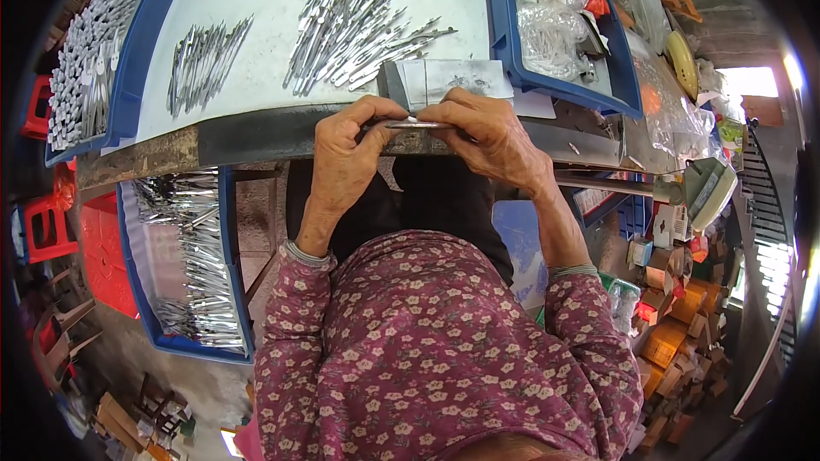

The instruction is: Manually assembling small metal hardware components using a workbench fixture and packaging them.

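A thin silvery metal piece (418,125) lies level between my two hands at the table's front edge. My left hand (354,137) pinches its left end between thumb and fingers. The right end is gripped by my right hand (489,132), with its fingers curled. Just beyond my hands a dark grey block (392,85) stands beside a pale sheet (457,77) with dark smudges. Farther back on the white tabletop a large pile of slim metal pieces (346,26) is spread out. To its left lies a smaller row of similar pieces (205,64).
At the far left a blue tray (141,60) holds many wrapped slim pieces. Another blue tray (235,269), full of metal pieces, sits low at my left. A blue bin (564,85) with clear plastic bags is at the right. A lamp-like head (711,192) juts out beside the table.
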`<state>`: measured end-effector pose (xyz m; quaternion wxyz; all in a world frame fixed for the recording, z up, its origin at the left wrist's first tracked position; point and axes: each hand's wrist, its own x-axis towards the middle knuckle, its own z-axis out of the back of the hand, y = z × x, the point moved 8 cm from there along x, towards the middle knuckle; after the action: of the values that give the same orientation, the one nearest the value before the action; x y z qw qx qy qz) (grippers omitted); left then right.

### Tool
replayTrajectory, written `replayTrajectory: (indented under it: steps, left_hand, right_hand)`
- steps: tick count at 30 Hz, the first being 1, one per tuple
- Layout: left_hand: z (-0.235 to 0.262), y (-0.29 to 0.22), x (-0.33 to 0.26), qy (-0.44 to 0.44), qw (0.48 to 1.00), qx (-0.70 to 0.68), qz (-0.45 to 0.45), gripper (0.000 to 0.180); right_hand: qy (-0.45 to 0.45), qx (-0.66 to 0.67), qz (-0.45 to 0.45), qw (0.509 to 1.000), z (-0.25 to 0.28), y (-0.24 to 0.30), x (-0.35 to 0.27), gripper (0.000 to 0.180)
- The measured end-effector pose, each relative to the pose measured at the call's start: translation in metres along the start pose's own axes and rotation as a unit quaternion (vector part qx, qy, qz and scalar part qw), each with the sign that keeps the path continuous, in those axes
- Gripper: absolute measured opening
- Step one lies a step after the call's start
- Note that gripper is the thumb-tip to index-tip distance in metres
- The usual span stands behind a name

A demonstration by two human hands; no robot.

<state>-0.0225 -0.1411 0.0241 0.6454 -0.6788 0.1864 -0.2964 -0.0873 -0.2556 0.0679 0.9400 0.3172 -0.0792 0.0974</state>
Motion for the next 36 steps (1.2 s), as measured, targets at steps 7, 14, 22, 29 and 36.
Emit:
replayTrajectory:
  steps: [7,14,22,29,36]
  left_hand:
    - [-0.002,-0.010,0.003,-0.015,0.997,0.045,-0.059,0.020]
    - [-0.004,-0.013,0.008,-0.034,0.984,0.126,-0.120,0.019]
    - [-0.004,-0.025,0.010,-0.106,0.954,0.221,-0.173,0.016]
    - [-0.009,-0.025,0.016,-0.104,0.955,0.214,-0.175,0.015]
    - [-0.013,-0.022,0.025,-0.103,0.952,0.238,-0.160,0.012]
  right_hand:
    - [-0.004,-0.029,0.006,1.000,0.004,0.001,0.001,0.029]
    - [-0.023,-0.081,0.022,0.996,0.010,0.004,0.000,0.031]
    - [-0.024,-0.120,0.022,0.992,0.009,-0.002,-0.003,0.041]
    - [-0.039,-0.133,0.031,0.990,0.016,-0.006,-0.004,0.033]
    - [-0.052,-0.132,0.018,0.990,0.021,-0.018,-0.001,0.027]
